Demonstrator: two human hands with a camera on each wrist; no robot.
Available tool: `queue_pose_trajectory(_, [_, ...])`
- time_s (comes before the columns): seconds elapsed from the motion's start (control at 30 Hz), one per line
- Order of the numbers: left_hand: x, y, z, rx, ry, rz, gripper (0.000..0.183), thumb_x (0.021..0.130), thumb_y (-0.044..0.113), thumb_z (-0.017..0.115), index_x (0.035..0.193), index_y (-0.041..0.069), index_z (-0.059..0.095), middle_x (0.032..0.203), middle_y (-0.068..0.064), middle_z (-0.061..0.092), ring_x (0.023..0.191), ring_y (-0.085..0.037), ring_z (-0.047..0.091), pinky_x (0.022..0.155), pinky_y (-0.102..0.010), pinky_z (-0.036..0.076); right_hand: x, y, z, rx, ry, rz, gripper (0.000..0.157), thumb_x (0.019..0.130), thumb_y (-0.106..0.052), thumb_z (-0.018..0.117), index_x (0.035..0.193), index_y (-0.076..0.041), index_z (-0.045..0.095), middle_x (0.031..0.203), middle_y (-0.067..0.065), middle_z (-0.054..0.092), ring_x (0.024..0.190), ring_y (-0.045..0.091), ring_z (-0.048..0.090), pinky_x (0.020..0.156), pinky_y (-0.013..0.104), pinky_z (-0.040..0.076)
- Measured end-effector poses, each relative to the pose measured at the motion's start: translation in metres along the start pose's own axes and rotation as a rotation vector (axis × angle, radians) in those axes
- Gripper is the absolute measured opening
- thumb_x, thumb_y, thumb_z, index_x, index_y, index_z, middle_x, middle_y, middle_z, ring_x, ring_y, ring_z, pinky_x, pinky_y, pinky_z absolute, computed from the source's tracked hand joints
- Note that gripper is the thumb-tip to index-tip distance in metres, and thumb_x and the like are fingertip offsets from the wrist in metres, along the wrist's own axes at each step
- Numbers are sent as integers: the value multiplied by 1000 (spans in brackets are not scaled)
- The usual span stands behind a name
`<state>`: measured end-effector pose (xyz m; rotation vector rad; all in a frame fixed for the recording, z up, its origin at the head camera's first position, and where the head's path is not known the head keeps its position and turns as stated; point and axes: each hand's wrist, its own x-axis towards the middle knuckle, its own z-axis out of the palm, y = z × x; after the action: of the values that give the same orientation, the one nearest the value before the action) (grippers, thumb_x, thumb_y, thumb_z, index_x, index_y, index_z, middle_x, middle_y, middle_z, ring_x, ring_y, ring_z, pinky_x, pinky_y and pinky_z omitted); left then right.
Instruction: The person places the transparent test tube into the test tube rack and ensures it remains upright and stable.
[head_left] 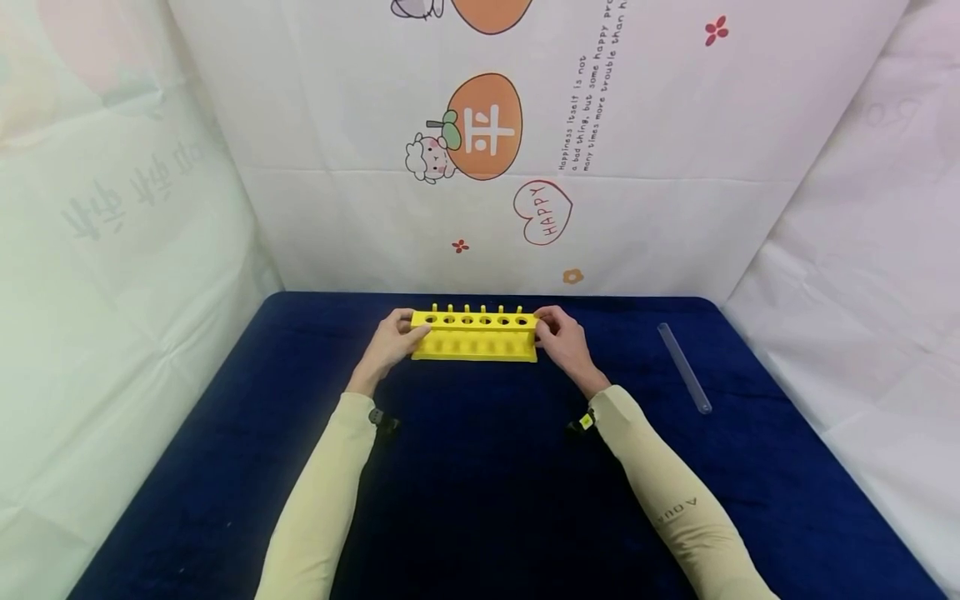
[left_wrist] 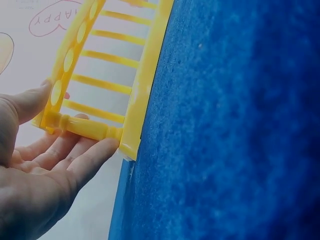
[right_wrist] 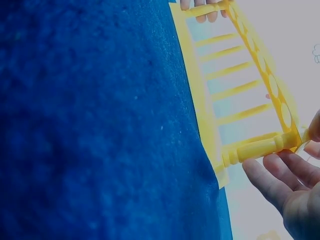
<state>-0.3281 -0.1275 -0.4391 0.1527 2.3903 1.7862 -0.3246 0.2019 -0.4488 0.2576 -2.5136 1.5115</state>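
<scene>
In the head view, we see the yellow rack (head_left: 474, 344) just below the middle of the frame, held at both ends near the far edge of the tabletop (head_left: 472, 483). The left hand (head_left: 392, 340) grips its left end, the right hand (head_left: 564, 342) its right. If one side moves sooner, we think the rack could skew or tip. A clear strip (head_left: 685, 368) lies in the right part of the frame, well apart from the hands; a wide sideways sweep of the right arm might knock it.

In the left wrist view, at upper left, we see the thumb on the holed top rail and the other fingers about the end post. That hold sits high, so uneven pressure could tilt the base; we cannot tell whether the base bears fully on the cloth.

In the right wrist view, at lower right, the fingers hold the other end post. The thumb is partly cut off, so we cannot judge how firm this grip is; a loose one could let that end slip.
</scene>
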Motion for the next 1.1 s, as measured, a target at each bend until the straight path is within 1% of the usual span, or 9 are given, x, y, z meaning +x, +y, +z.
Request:
queue_pose_trajectory(0.17, [1,-1,3,-2,5,1,66,97,32,64,150,10,32,140,-20,51,120,-34,60,101,-47,51,0,2,-2,14,5,-3,27,97,-18,49,120,-7,58,105,19,64,90,39,64,79,53,59])
queue_pose_trajectory(0.4, [3,-3,6,-9,-1,-5,66,96,34,65,149,10,33,139,-20,53,120,-33,60,101,-47,51,-1,5,-3,-10,11,7,26,97,-17,49,119,-8,58,105,19,64,88,34,65,78,49,60])
queue_pose_trajectory(0.67, [4,0,7,8,2,1,67,96,35,64,149,10,33,139,-20,53,118,-33,61,100,-47,52,-1,4,-7,-4,13,-8,26,97,-17,49,119,-6,58,104,20,63,92,41,65,78,51,60])
queue_pose_trajectory(0.87, [5,3,9,-5,-1,-9,65,96,34,65,148,10,34,138,-19,53,118,-33,61,101,-47,51,0,5,-9,6,14,3,28,97,-17,48,121,-6,58,106,20,63,94,43,65,79,50,60])
queue_pose_trajectory(1.1, [7,1,12,-10,1,-14,65,95,34,66,147,10,35,137,-20,54,118,-33,61,100,-46,52,-1,6,-11,-5,20,7,27,97,-17,49,120,-6,58,105,20,63,94,42,65,78,50,60])
